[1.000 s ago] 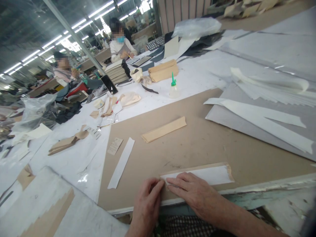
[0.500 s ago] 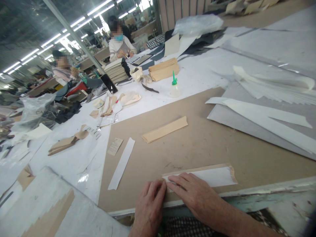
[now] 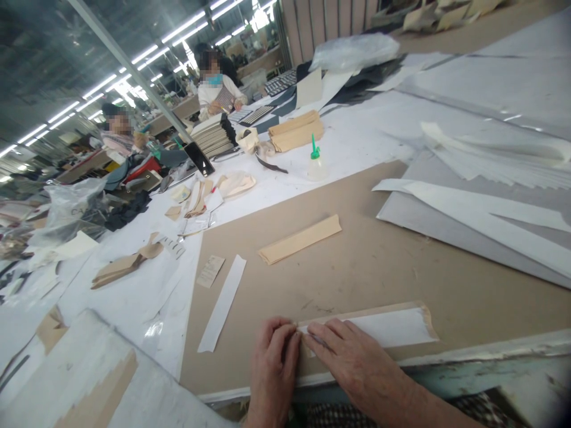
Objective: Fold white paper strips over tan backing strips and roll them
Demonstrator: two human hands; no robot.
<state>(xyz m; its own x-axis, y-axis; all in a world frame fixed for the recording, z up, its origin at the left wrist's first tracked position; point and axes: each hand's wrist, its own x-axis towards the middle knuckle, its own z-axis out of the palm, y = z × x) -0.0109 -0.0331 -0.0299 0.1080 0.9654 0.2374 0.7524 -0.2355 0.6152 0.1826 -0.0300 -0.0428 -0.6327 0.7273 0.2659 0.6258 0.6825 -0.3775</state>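
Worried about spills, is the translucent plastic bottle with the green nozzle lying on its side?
No, the bottle stands upright on the white tabletop, its nozzle pointing up.

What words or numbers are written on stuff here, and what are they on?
"CA": on the clear plastic bag; anything after it is too blurred.
Small card: faint writing, too small to read.
Dark phone-like thing: white mark, too small to read.

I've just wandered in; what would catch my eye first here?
Up close, the left hand and right hand are at the left end of a white strip laid over tan material. A green-capped bottle stands just beyond the brown board. At upper left, a person wears a blue mask.
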